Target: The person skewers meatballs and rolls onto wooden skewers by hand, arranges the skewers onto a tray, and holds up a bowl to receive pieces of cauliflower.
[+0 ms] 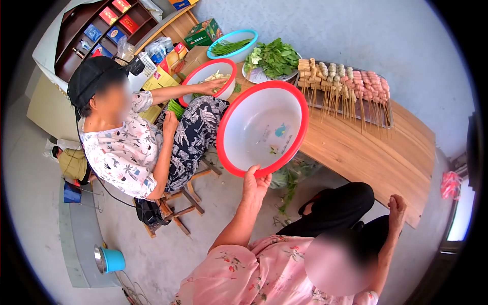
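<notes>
My left hand (pixel 255 184) is closed on the near edge of a large white basin (pixel 249 127) with a red rim. The basin is held up and tilted, its inside facing the camera, with a few small bits and a blue print in it. At the right, my right hand (pixel 397 205) is raised above my knee near the table's front edge, its fingers curled with nothing visible in them. Beyond the basin, a plate of leafy greens (pixel 277 60) and a tray of skewers (pixel 389 114) rest on the wooden table (pixel 366 157).
On the left sits a person (pixel 127 137), one hand over a second red-rimmed basin (pixel 235 71), the other holding green stalks (pixel 176 109). Behind are a blue-rimmed basin (pixel 249 34) and boxes (pixel 203 33). Bagged greens (pixel 292 175) lie below the table; a blue bucket (pixel 114 260) stands lower left.
</notes>
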Tool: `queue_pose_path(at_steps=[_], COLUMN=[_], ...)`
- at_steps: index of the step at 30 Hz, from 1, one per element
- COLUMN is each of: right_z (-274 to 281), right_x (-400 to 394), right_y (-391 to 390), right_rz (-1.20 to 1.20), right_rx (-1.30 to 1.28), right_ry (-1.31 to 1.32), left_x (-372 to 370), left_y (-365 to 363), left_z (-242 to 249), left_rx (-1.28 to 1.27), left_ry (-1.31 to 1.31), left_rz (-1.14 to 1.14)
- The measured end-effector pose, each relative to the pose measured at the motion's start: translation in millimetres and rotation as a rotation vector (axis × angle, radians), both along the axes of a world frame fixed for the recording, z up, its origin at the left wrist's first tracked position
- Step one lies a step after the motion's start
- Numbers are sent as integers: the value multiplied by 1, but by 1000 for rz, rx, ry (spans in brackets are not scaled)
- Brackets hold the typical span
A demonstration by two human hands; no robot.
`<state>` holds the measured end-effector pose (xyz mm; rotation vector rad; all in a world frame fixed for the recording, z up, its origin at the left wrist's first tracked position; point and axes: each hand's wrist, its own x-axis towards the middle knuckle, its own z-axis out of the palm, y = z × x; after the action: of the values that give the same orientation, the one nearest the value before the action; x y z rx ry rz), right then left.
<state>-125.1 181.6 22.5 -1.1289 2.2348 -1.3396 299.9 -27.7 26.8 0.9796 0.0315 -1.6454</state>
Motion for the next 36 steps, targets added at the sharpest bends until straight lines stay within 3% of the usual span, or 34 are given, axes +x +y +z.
queue_pose_path(at_steps=[36], right_z=[49], right_x=[7], right_y=[-10], right_rz=[31], right_rx=[106], right_ry=[77], left_x=[7], left_y=[-9], left_z=[24], left_rx=[48], left_ry=[31], left_rz=[15])
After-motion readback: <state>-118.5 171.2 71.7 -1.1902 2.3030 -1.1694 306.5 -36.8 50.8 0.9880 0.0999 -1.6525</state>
